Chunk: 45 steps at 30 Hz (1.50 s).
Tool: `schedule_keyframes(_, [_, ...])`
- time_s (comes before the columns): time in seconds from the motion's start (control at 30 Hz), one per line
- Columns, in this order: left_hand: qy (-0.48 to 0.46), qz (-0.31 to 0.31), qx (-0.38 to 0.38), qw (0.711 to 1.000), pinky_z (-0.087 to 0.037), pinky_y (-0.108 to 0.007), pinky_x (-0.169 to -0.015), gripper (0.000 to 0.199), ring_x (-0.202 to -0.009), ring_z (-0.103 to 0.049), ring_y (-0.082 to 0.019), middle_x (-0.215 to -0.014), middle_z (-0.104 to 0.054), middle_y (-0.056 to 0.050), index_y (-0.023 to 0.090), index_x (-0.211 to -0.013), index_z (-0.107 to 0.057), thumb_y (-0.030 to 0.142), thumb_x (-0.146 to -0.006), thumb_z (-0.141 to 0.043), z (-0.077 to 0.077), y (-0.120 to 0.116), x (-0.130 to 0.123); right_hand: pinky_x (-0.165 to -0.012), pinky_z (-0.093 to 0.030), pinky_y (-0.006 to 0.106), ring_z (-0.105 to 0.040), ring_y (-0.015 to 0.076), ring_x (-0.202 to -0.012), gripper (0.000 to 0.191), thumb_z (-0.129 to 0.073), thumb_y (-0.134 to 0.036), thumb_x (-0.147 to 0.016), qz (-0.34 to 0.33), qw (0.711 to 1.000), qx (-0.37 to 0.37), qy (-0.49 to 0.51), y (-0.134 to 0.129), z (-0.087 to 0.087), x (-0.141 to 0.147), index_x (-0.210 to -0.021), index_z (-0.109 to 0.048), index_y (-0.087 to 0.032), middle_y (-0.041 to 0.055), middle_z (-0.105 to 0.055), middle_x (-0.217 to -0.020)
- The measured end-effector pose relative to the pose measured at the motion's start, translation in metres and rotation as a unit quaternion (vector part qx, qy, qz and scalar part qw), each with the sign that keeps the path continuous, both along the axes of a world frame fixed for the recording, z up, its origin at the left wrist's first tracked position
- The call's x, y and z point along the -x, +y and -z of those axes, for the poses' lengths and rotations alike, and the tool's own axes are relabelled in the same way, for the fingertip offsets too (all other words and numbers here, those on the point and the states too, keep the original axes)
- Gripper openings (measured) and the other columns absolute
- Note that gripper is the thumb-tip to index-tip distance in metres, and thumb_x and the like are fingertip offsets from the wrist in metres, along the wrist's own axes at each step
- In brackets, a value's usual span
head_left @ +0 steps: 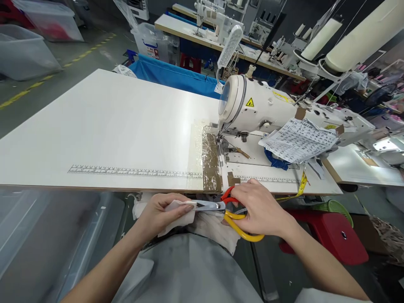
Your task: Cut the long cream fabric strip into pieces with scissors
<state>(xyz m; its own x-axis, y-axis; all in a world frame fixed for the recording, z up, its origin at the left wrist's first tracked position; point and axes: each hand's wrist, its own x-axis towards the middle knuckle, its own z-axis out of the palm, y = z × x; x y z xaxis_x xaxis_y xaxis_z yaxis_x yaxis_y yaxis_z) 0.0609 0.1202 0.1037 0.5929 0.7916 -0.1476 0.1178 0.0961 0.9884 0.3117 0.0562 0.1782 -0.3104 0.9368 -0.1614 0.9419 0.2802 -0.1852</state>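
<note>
Just beyond my lap, my left hand (167,213) pinches a piece of white fabric (181,216) between thumb and fingers. My right hand (257,206) holds scissors (217,205) with one red and one yellow handle. The blades point left, slightly parted, and their tips meet the fabric edge beside my left thumb. More pale fabric (211,229) hangs below the scissors, over my lap. Both hands are in front of the near edge of the white sewing table (126,126).
A sewing machine (265,103) stands on the table, with handwritten paper sheets (299,139) on it. A yellow tape measure (302,185) hangs over the edge. A red stool (334,235) is at the right, a clear plastic bin (63,235) at the left.
</note>
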Motion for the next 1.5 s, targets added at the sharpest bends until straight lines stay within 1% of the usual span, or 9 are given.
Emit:
schedule_keyframes(0.3, [0.003, 0.0, -0.028, 1.0, -0.042, -0.023, -0.055, 0.025, -0.061, -0.056, -0.016, -0.066, -0.067, -0.004, 0.016, -0.069, -0.074, 0.04, -0.075, -0.07, 0.002, 0.002, 0.001, -0.072, -0.029, 0.033, -0.056, 0.0195, -0.07, 0.028, -0.063, -0.047, -0.079, -0.026, 0.999, 0.008, -0.018, 0.01, -0.009, 0.012, -0.082, -0.062, -0.019, 0.0045, -0.064, -0.071])
schedule_keyframes(0.53, [-0.009, 0.033, 0.018, 0.999, -0.044, -0.024, -0.06, 0.026, -0.069, -0.061, -0.019, -0.076, -0.073, -0.006, 0.017, -0.078, -0.078, 0.042, -0.078, -0.069, 0.004, 0.001, 0.007, -0.064, -0.023, 0.03, -0.036, 0.0095, -0.048, 0.032, -0.063, -0.037, -0.074, -0.043, 0.999, 0.008, -0.004, 0.015, 0.002, 0.01, -0.056, -0.043, -0.019, -0.0039, -0.048, -0.051])
schedule_keyframes(0.63, [-0.018, 0.043, 0.017, 0.999, -0.042, -0.023, -0.058, 0.029, -0.067, -0.06, -0.018, -0.076, -0.073, -0.007, 0.017, -0.082, -0.079, 0.044, -0.081, -0.066, 0.004, 0.002, 0.009, -0.064, -0.023, 0.029, -0.033, 0.0089, -0.048, 0.032, -0.061, -0.037, -0.075, -0.046, 0.999, 0.002, 0.0, 0.013, 0.006, 0.009, -0.056, -0.041, -0.019, -0.0041, -0.048, -0.051])
schedule_keyframes(0.83, [-0.006, 0.063, -0.002, 0.998, -0.041, -0.024, -0.058, 0.037, -0.068, -0.059, -0.019, -0.076, -0.072, -0.008, 0.014, -0.082, -0.079, 0.047, -0.083, -0.062, 0.008, 0.001, 0.009, -0.066, -0.023, 0.029, -0.039, 0.0115, -0.056, 0.031, -0.062, -0.045, -0.076, -0.05, 0.999, -0.013, -0.016, 0.011, 0.008, 0.014, -0.067, -0.048, -0.019, -0.0016, -0.055, -0.061])
schedule_keyframes(1.0, [-0.014, 0.055, 0.004, 0.998, -0.039, -0.023, -0.057, 0.034, -0.065, -0.056, -0.017, -0.071, -0.071, -0.007, 0.014, -0.078, -0.079, 0.046, -0.08, -0.066, 0.012, -0.001, 0.009, -0.065, -0.022, 0.028, -0.027, 0.0083, -0.049, 0.034, -0.062, -0.043, -0.073, -0.055, 0.998, -0.022, 0.001, 0.013, 0.014, 0.016, -0.059, -0.043, -0.019, -0.005, -0.046, -0.052])
schedule_keyframes(1.13, [-0.02, 0.054, 0.068, 0.996, -0.038, -0.022, -0.052, 0.035, -0.06, -0.054, -0.015, -0.067, -0.068, -0.006, 0.015, -0.077, -0.079, 0.047, -0.079, -0.067, 0.009, -0.003, 0.008, -0.064, -0.021, 0.029, -0.02, 0.0076, -0.047, 0.031, -0.057, -0.038, -0.076, -0.06, 0.998, -0.018, 0.002, 0.011, 0.019, 0.011, -0.056, -0.042, -0.018, -0.0054, -0.043, -0.048])
schedule_keyframes(1.23, [-0.004, 0.053, 0.118, 0.992, -0.038, -0.022, -0.048, 0.039, -0.058, -0.054, -0.015, -0.066, -0.067, -0.007, 0.013, -0.077, -0.078, 0.051, -0.076, -0.069, 0.006, -0.004, 0.006, -0.066, -0.022, 0.029, -0.026, 0.0086, -0.048, 0.03, -0.056, -0.037, -0.078, -0.059, 0.998, -0.015, -0.008, 0.008, 0.019, 0.006, -0.058, -0.044, -0.018, -0.0038, -0.048, -0.051])
schedule_keyframes(1.37, [0.003, 0.063, 0.133, 0.989, -0.034, -0.021, -0.045, 0.045, -0.056, -0.051, -0.014, -0.066, -0.065, -0.007, 0.012, -0.07, -0.075, 0.057, -0.073, -0.069, 0.004, -0.004, 0.003, -0.068, -0.024, 0.029, -0.037, 0.0109, -0.054, 0.031, -0.061, -0.044, -0.077, -0.057, 0.998, 0.003, -0.007, 0.009, 0.016, 0.005, -0.064, -0.049, -0.019, -0.002, -0.054, -0.06])
schedule_keyframes(1.5, [-0.013, 0.079, 0.141, 0.987, -0.03, -0.021, -0.045, 0.045, -0.054, -0.046, -0.012, -0.065, -0.064, -0.006, 0.012, -0.069, -0.074, 0.057, -0.072, -0.069, 0.002, -0.003, 0.0, -0.068, -0.023, 0.029, -0.037, 0.0112, -0.056, 0.03, -0.059, -0.044, -0.078, -0.068, 0.998, -0.005, -0.001, 0.012, 0.018, 0.01, -0.066, -0.049, -0.019, -0.0023, -0.053, -0.06])
